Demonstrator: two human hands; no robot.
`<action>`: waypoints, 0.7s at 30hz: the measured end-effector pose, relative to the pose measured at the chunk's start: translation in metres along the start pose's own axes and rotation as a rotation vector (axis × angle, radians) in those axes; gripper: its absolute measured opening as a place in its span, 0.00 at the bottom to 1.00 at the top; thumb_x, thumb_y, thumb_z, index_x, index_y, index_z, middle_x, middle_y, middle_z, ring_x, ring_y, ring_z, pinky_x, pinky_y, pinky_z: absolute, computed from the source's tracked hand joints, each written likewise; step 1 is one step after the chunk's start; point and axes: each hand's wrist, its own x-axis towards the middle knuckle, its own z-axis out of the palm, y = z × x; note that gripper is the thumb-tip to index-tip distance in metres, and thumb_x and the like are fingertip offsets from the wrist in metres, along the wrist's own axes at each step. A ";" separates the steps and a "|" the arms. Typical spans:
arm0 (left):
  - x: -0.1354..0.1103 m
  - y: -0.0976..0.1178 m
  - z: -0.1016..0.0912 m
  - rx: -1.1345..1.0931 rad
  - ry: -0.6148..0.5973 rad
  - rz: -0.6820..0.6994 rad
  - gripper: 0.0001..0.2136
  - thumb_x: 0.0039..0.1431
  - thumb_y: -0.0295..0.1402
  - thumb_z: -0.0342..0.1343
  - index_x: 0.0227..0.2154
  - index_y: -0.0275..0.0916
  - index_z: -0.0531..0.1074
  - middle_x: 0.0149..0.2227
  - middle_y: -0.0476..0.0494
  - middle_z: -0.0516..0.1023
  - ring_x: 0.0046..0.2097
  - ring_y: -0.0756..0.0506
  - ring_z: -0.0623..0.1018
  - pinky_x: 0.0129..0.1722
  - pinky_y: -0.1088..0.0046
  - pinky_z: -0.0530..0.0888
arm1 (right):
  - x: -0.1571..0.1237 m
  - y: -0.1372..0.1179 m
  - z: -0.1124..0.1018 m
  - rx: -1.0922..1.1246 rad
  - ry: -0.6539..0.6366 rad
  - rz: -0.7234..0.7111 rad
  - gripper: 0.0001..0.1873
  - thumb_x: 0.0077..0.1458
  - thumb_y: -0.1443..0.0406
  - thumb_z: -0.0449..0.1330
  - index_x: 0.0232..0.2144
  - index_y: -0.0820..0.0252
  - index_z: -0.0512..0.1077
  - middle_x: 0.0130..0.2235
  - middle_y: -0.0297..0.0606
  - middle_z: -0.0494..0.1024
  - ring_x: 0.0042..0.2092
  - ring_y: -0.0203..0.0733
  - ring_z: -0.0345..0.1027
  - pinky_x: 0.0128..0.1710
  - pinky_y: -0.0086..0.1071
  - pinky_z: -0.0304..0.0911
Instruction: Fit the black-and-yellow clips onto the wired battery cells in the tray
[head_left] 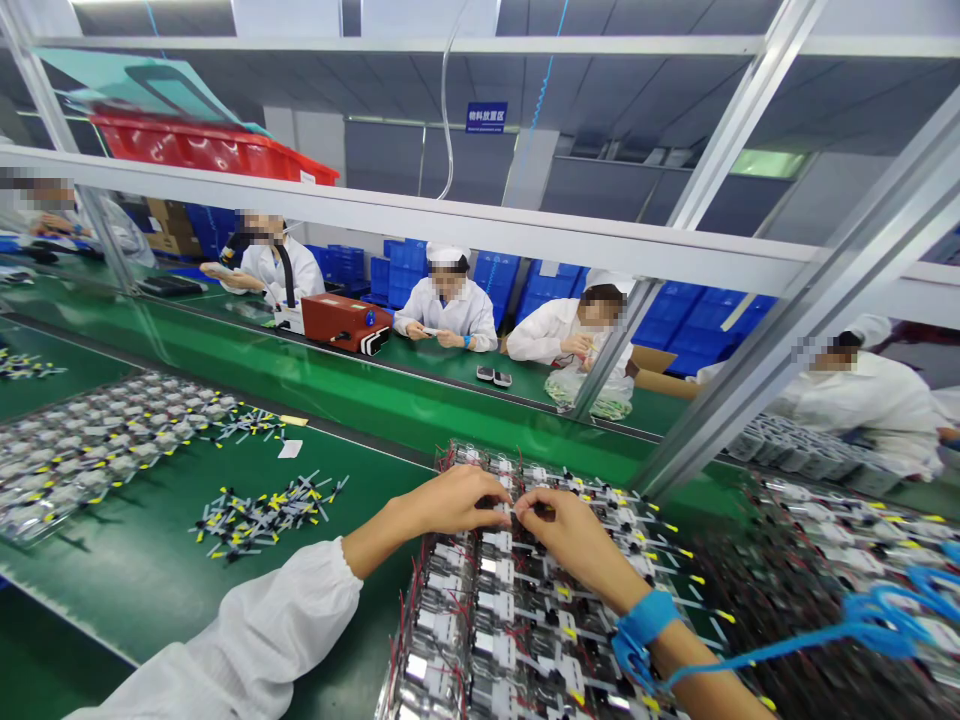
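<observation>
My left hand (pixel 463 499) and my right hand (pixel 556 528) meet fingertip to fingertip over a clear plastic tray (pixel 431 640). Rows of small white and black assemblies (pixel 495 605) fill that tray, with thin red wires and yellow-tipped grey strips sticking out. Thumb and fingers of both hands are drawn together in a pinch. Whatever lies between them is too small to make out. A blue wrist strap (pixel 646 625) with a coiled cord circles my right wrist, and a white sleeve (pixel 277 610) covers my left forearm.
Left of my hands lies a loose pile of yellow-tipped strips (pixel 262 512). Another filled tray (pixel 97 440) is farther left; more assemblies (pixel 847 590) are at right. A metal post (pixel 795 340) slants up at right. Co-workers in white sit across the green bench (pixel 375 385).
</observation>
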 end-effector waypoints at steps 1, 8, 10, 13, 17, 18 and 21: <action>0.000 0.000 0.000 0.003 -0.001 0.006 0.12 0.62 0.40 0.58 0.43 0.39 0.77 0.40 0.43 0.82 0.44 0.42 0.79 0.44 0.72 0.69 | 0.000 0.000 0.000 0.000 -0.001 -0.001 0.13 0.50 0.62 0.52 0.30 0.59 0.76 0.30 0.36 0.79 0.33 0.45 0.71 0.35 0.34 0.61; 0.000 -0.001 0.004 0.038 0.003 0.018 0.13 0.61 0.41 0.58 0.43 0.38 0.77 0.38 0.43 0.81 0.43 0.42 0.78 0.42 0.72 0.68 | -0.001 -0.004 -0.001 -0.008 -0.013 -0.014 0.13 0.50 0.61 0.52 0.29 0.58 0.75 0.29 0.35 0.78 0.33 0.45 0.71 0.34 0.33 0.61; 0.000 -0.002 0.005 0.035 0.000 0.015 0.12 0.62 0.41 0.58 0.42 0.39 0.77 0.37 0.44 0.81 0.42 0.42 0.78 0.41 0.72 0.68 | -0.002 -0.004 -0.001 -0.009 -0.015 -0.012 0.13 0.49 0.62 0.52 0.29 0.58 0.76 0.30 0.35 0.79 0.33 0.44 0.71 0.33 0.32 0.61; 0.000 -0.003 0.005 0.033 0.002 0.010 0.12 0.62 0.41 0.58 0.40 0.39 0.77 0.36 0.44 0.81 0.41 0.43 0.78 0.40 0.73 0.67 | -0.003 -0.004 -0.001 -0.013 -0.011 -0.013 0.13 0.49 0.62 0.52 0.29 0.58 0.76 0.30 0.35 0.79 0.33 0.44 0.71 0.34 0.32 0.61; 0.002 -0.001 0.006 0.046 0.005 0.010 0.11 0.61 0.41 0.58 0.39 0.39 0.77 0.35 0.44 0.81 0.41 0.43 0.78 0.40 0.73 0.67 | -0.002 -0.003 -0.001 -0.025 -0.021 -0.009 0.14 0.51 0.61 0.52 0.29 0.58 0.77 0.30 0.36 0.79 0.33 0.45 0.71 0.33 0.33 0.61; 0.002 0.000 0.006 0.053 0.004 0.010 0.11 0.61 0.41 0.59 0.40 0.39 0.77 0.35 0.44 0.81 0.41 0.43 0.78 0.40 0.72 0.67 | -0.002 -0.003 0.000 -0.031 -0.023 -0.006 0.14 0.51 0.61 0.52 0.29 0.59 0.77 0.29 0.36 0.79 0.32 0.45 0.71 0.33 0.33 0.61; 0.002 0.002 0.006 0.070 0.001 0.011 0.11 0.61 0.40 0.59 0.40 0.38 0.77 0.35 0.43 0.80 0.41 0.43 0.78 0.41 0.72 0.68 | -0.001 -0.005 0.001 -0.046 -0.028 -0.002 0.14 0.52 0.60 0.52 0.29 0.58 0.77 0.29 0.36 0.79 0.33 0.46 0.72 0.33 0.34 0.61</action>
